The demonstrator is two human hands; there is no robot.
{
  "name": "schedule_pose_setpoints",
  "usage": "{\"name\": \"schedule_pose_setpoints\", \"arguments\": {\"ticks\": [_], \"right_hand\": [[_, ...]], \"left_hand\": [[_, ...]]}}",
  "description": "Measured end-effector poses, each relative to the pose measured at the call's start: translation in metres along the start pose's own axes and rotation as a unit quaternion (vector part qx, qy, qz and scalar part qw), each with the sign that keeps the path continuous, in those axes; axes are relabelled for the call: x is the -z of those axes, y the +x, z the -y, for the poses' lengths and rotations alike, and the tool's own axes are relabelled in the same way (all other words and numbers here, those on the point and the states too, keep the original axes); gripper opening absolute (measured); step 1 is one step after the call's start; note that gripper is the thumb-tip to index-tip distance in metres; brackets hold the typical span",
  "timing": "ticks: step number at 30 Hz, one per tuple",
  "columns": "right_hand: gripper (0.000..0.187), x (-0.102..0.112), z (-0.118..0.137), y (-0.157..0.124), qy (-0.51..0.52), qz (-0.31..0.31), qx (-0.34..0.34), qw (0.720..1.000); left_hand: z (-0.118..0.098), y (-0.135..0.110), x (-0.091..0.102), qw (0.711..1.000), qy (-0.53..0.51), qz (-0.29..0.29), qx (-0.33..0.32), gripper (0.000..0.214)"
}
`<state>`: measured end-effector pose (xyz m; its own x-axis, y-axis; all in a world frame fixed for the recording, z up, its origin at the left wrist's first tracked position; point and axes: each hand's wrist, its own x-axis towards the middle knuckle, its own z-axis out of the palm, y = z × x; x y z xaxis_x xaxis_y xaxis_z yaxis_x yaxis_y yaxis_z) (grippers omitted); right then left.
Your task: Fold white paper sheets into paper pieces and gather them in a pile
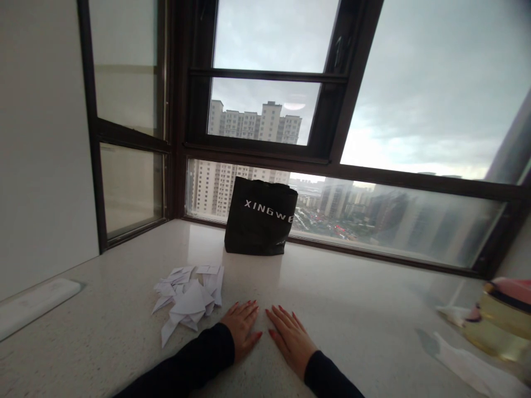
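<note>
My left hand (pixel 241 328) lies flat on the pale speckled counter (pixel 369 320), its fingers stretched forward and nothing in it. Just to its left is a loose heap of white folded paper pieces (pixel 191 298), some of them triangular. My right hand (pixel 290 337) also rests palm down on the counter, fingers extended and holding nothing. A small gap separates the two hands. Beyond them, by the window, a black bag (pixel 260 221) with white lettering stands upright.
Dark-framed windows (pixel 265 155) border the back of the counter. At the right edge stands a yellowish container (pixel 500 326) with pink on top, and a white crumpled sheet (pixel 473 365) lies near it. A long white object (pixel 39 304) lies along the left side.
</note>
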<state>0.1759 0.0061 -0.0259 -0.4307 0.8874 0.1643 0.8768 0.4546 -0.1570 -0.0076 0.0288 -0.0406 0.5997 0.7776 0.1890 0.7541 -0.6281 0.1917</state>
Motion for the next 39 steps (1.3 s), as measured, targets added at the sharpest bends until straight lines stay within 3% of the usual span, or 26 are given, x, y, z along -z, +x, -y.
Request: {"name": "schedule_pose_setpoints", "arguments": {"ticks": [15,39], "right_hand": [[0.043,-0.0055,-0.0042,-0.0004,0.019,-0.030,0.005,0.999],[0.045,-0.0017,-0.0015,-0.0008,0.008,-0.004,-0.002,1.000]], "left_hand": [[-0.0038,-0.0011,0.0036,1.000,-0.009,-0.001,0.006,0.057],[-0.0029,0.0002,0.0037,1.000,-0.002,0.010,0.001,0.058]]}}
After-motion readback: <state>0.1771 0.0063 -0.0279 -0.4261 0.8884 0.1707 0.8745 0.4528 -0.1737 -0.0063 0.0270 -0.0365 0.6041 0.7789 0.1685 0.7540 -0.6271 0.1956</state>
